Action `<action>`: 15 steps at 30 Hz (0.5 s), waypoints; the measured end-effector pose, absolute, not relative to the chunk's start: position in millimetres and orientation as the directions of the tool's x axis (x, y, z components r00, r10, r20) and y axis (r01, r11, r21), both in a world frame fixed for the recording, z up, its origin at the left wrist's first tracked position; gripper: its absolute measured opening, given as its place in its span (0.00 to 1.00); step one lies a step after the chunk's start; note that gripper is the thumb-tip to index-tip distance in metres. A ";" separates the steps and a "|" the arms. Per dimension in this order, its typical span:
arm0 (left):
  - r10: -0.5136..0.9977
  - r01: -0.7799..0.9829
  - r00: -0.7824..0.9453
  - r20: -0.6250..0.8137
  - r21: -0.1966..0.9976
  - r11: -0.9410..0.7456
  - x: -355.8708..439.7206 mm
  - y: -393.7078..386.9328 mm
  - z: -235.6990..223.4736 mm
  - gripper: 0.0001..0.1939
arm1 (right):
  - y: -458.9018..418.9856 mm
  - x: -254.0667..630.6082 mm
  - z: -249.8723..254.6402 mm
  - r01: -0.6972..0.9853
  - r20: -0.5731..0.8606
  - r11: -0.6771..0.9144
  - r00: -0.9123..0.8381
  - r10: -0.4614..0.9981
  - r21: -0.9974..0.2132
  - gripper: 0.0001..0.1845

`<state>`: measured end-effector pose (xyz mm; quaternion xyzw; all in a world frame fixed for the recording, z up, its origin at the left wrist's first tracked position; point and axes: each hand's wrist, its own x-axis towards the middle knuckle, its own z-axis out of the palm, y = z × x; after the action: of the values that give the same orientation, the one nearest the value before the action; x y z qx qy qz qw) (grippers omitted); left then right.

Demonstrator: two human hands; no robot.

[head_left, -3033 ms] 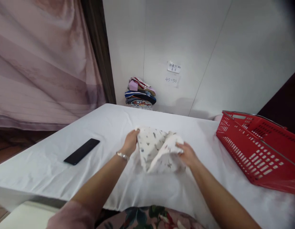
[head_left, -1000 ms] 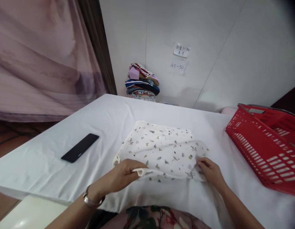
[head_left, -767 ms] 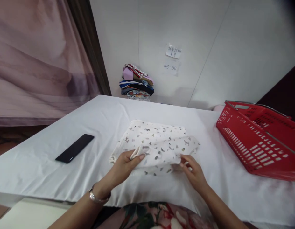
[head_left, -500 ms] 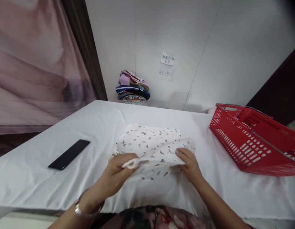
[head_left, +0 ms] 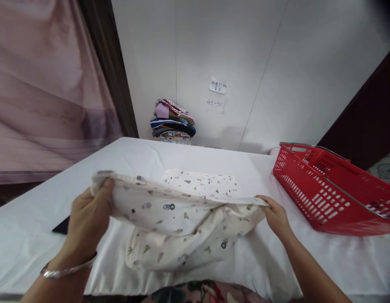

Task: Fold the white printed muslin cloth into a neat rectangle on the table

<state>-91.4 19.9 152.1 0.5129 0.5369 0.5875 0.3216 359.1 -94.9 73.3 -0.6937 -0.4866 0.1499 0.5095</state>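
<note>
A thin white cloth [head_left: 179, 235] with small grey, green and black prints is stretched between my two hands above the near part of the table. My left hand [head_left: 92, 210], with a silver bangle at the wrist, pinches its upper left corner. The right-hand corner is gripped by my right hand [head_left: 275, 214], which sits lower. Between the hands the cloth sags in loose folds toward the table's near side. Behind it, a flat white piece with the same print [head_left: 202, 181] lies on the table; whether the two are joined is hidden.
A red plastic basket [head_left: 311, 193] stands at the right on the white-covered table [head_left: 138, 153]. The dark phone [head_left: 60, 227] at left is partly covered by my left hand. A stack of folded fabrics [head_left: 172, 122] is by the back wall, with pink curtain [head_left: 49, 92] at left.
My hands have moved apart, the left up and outward, the right outward. The bunched printed cloth is now lifted and spread between them.
</note>
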 end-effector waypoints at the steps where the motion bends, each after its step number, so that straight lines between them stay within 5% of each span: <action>1: 0.927 0.131 -0.301 0.225 0.972 -0.193 -87.0 24.9 153.5 0.15 | -90.8 359.6 79.7 0.403 0.213 -0.028 0.539 0.815 -0.915 0.15; 4: 0.933 0.022 -0.318 0.168 0.985 -0.169 -75.7 38.8 156.6 0.16 | -78.4 359.1 101.0 0.075 0.073 0.034 0.606 0.792 -0.997 0.16; 7: 0.954 0.022 -0.268 0.134 0.991 -0.133 -69.2 52.7 156.4 0.18 | -71.8 360.2 114.3 -0.042 0.013 0.039 0.506 0.862 -0.998 0.17; 9: 0.964 0.035 -0.240 0.113 0.994 -0.107 -65.6 62.3 155.8 0.19 | -70.8 362.7 114.2 0.061 -0.085 -0.110 0.318 0.944 -0.992 0.18; 11: 0.968 0.065 -0.204 0.144 0.989 -0.133 -59.1 70.4 156.4 0.19 | -70.0 363.7 109.1 0.356 -0.183 -0.217 0.128 0.975 -0.909 0.16; 13: 0.969 0.132 -0.132 0.211 0.972 -0.194 -45.5 74.7 158.6 0.19 | -67.2 358.2 104.5 0.640 -0.178 -0.159 0.035 0.983 -0.752 0.16; 15: 0.965 0.198 -0.015 0.260 0.947 -0.253 -22.6 73.2 161.6 0.18 | -61.5 342.3 105.1 0.731 -0.103 -0.039 -0.043 0.994 -0.682 0.22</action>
<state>-22.6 73.2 161.6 0.5969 0.4873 0.5195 0.3691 342.3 -61.5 105.1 -0.6559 -0.6573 0.2991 0.2199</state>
